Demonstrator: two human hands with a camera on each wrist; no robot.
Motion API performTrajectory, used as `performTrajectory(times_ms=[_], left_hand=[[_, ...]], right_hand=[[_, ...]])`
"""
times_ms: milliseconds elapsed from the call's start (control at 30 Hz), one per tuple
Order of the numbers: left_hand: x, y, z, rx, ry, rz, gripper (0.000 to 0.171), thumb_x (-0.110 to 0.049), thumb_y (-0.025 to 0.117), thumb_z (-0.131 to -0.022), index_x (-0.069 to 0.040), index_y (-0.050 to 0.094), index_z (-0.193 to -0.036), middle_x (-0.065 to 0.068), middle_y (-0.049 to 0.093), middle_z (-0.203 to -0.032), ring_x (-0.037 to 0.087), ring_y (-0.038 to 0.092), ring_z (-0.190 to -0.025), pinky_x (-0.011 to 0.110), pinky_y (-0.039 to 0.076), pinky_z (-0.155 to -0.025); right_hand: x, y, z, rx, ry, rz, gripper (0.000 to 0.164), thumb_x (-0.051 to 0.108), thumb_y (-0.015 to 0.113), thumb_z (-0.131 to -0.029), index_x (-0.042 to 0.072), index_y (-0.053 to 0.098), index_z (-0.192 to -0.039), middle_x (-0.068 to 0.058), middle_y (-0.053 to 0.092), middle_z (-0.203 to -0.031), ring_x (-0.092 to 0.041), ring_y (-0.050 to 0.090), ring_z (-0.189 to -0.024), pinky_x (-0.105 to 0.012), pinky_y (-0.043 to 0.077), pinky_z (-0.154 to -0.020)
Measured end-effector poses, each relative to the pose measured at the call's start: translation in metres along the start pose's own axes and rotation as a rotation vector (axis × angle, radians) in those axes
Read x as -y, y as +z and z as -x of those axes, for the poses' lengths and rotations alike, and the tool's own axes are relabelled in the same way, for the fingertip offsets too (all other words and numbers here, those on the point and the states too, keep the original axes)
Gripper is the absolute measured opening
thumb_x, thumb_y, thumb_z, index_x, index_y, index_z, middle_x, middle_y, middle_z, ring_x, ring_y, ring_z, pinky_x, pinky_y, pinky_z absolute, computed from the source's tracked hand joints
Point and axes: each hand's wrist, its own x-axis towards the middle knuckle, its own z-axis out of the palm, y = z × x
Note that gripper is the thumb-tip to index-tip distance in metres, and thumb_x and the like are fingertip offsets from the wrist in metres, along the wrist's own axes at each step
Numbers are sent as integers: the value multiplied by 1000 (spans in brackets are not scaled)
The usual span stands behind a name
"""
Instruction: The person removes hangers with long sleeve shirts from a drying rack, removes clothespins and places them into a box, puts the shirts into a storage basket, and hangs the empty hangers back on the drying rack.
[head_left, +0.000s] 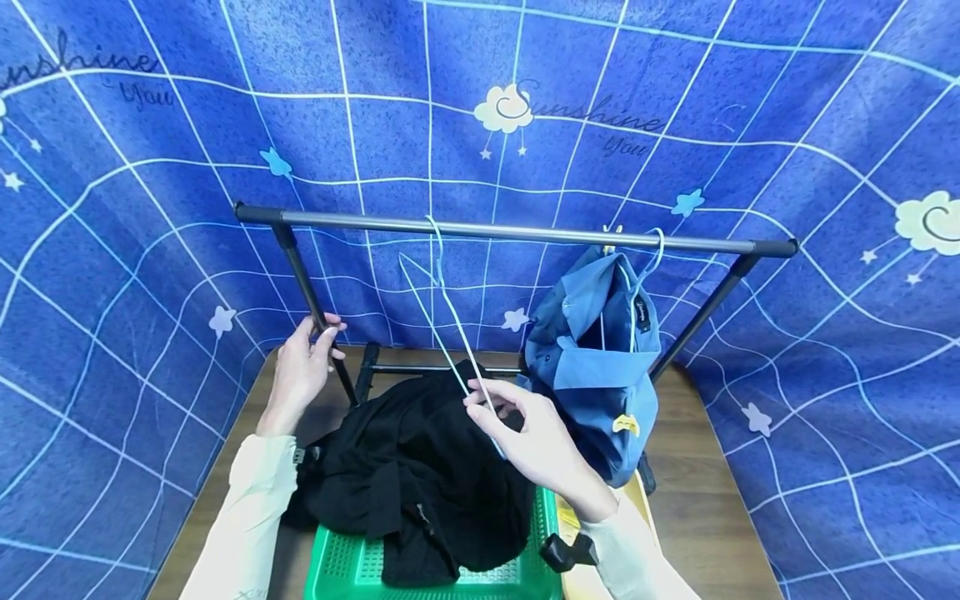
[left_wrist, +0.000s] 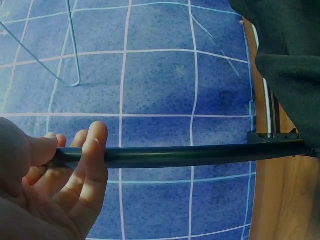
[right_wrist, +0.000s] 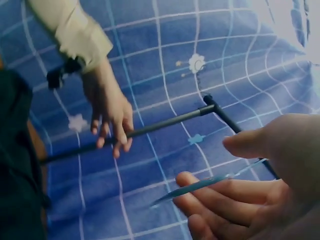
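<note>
My left hand (head_left: 302,367) holds the black left post (head_left: 306,279) of a clothes rack, thumb on one side, fingers round the other. In the left wrist view, the post (left_wrist: 175,156) passes between thumb and fingertips. My right hand (head_left: 543,433) is at the lower part of a light blue hanger (head_left: 423,300), which hangs bare from the rail (head_left: 517,232). In the right wrist view, the hanger (right_wrist: 200,186) crosses in front of loosely bent fingers (right_wrist: 240,200), with the thumb apart from it. Whether the fingers touch it is unclear.
Black clothing (head_left: 420,467) lies heaped on a green basket (head_left: 322,567) below the rail. A blue garment (head_left: 592,358) with yellow clips hangs at the right on another hanger. A yellow container (head_left: 585,579) is partly hidden by my right arm. Blue patterned cloth (head_left: 420,133) surrounds the table.
</note>
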Motion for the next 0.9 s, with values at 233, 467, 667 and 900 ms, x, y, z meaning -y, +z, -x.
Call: performTrajectory(times_ms=[233, 467, 667, 900], left_hand=[[2, 1, 1, -11, 43, 9, 32, -26, 48, -117, -9, 57, -142, 15, 71, -136, 3, 72, -81, 20, 57, -64], [5, 2, 7, -17, 41, 24, 33, -20, 47, -117, -7, 55, -146, 17, 69, -138, -3, 69, -82, 25, 61, -67], [6, 3, 6, -12, 29, 20, 31, -22, 47, -117, -9, 57, -143, 16, 69, -137, -2, 70, -83, 37, 64, -73], [8, 4, 5, -16, 28, 33, 30, -21, 47, -117, -5, 58, -140, 15, 70, -134, -2, 70, -82, 32, 64, -72]], right_hand=[[4, -11, 20, -93, -91, 298, 48, 48, 74, -101, 27, 68, -144, 13, 70, -132, -11, 63, -127, -47, 53, -107], [7, -26, 35, -108, -89, 290, 48, 47, 76, -101, 31, 65, -145, 12, 69, -132, -13, 64, -122, -44, 57, -99], [6, -43, 43, -122, -97, 218, 41, 40, 76, -102, 30, 67, -141, 16, 69, -131, -12, 66, -119, -41, 56, -100], [1, -64, 46, -169, -125, 101, 34, 21, 76, -103, 26, 71, -136, 15, 74, -120, -14, 72, -107, -27, 55, -96]])
